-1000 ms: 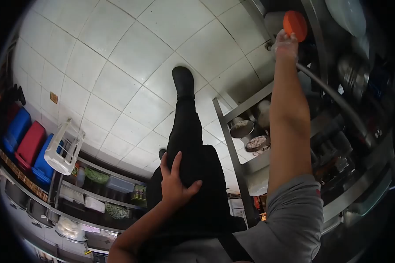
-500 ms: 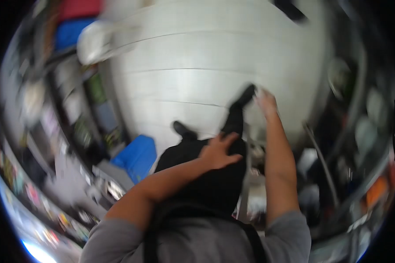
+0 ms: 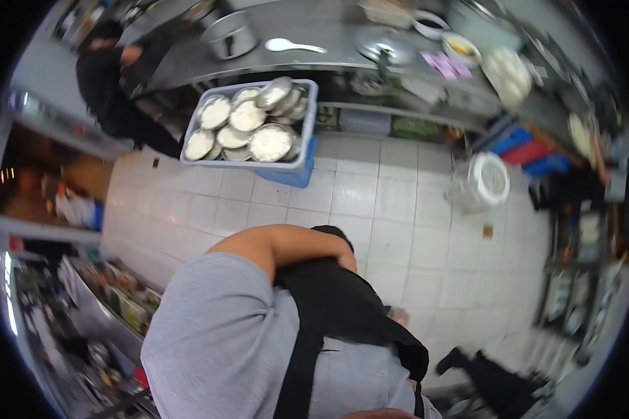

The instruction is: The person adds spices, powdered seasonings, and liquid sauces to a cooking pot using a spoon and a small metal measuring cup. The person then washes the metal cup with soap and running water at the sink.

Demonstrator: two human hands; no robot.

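My left arm is bent across the black apron (image 3: 328, 293), and the hand at its end is hidden behind the apron. A small part of my right hand (image 3: 399, 316) shows just past the apron's right edge; its fingers are too small and blurred to read, and I see no object in it. Ahead on the left, a grey-blue bin (image 3: 309, 133) holds several round metal tins (image 3: 247, 116) with white contents, some stacked and tilted. The bin rests on a blue support (image 3: 290, 176), apart from both my hands.
A steel counter (image 3: 328, 57) carries a pot (image 3: 230, 36), a white spoon (image 3: 293, 46) and bowls. One person in black (image 3: 101, 77) stands left; others are at the right edge and lower right. A white-lidded container (image 3: 488, 179) is on the tiled floor.
The view has swung round to the counter and the bin. My right hand has let go of the orange object seen earlier. My left hand has moved from my thigh out of sight.
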